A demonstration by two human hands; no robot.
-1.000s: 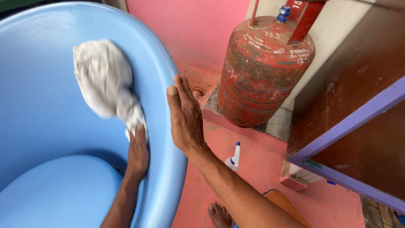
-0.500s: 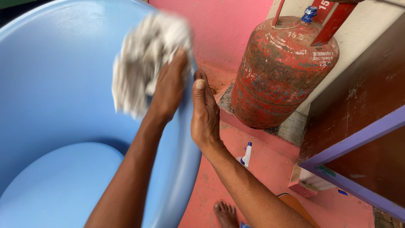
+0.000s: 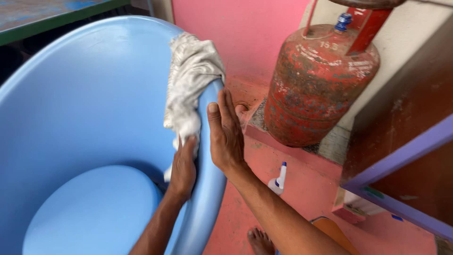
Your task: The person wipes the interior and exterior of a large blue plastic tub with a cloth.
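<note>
Nearest to us, a bare foot (image 3: 260, 240) stood on the pink floor (image 3: 302, 208), with a small spray bottle (image 3: 278, 178) a bit farther right. Our left hand (image 3: 183, 166) had slid back down the inside of the blue tub (image 3: 94, 104) since half a second before, so that wall looked freshly wiped. Its fingers lay fairly flat, pressing the lower end of the white rag (image 3: 191, 82) against the tub, not clenched. The rag's top draped over the rim. Our right hand (image 3: 226, 134) lay open and flat against the tub's outside, steadying it, gripping nothing. Farther right stood a rusty red gas cylinder (image 3: 316, 85).
</note>
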